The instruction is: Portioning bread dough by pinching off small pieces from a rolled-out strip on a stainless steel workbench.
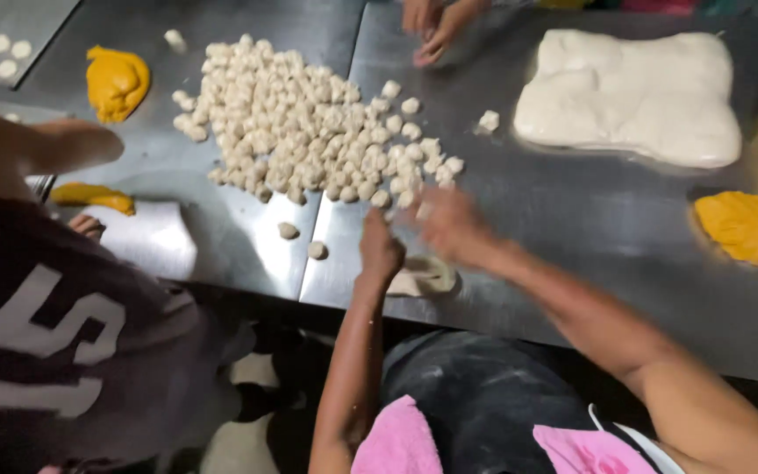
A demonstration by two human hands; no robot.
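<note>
A big heap of small white dough pieces [304,123] covers the middle of the steel table [572,219]. My left hand [380,248] is closed, pinching a flat strip of white dough [423,276] near the front edge. My right hand [451,226] is blurred just beyond it, at the near corner of the heap; a small pale piece seems to sit at its fingertips. Two loose pieces [289,231] lie left of my left hand.
A large white dough slab [629,96] lies at the back right. Orange dough lumps sit at back left [116,82] and right [747,228]. A person in a dark printed shirt [54,325] stands left; another person's hands [432,26] work across the table. A tray [2,44] holds round pieces.
</note>
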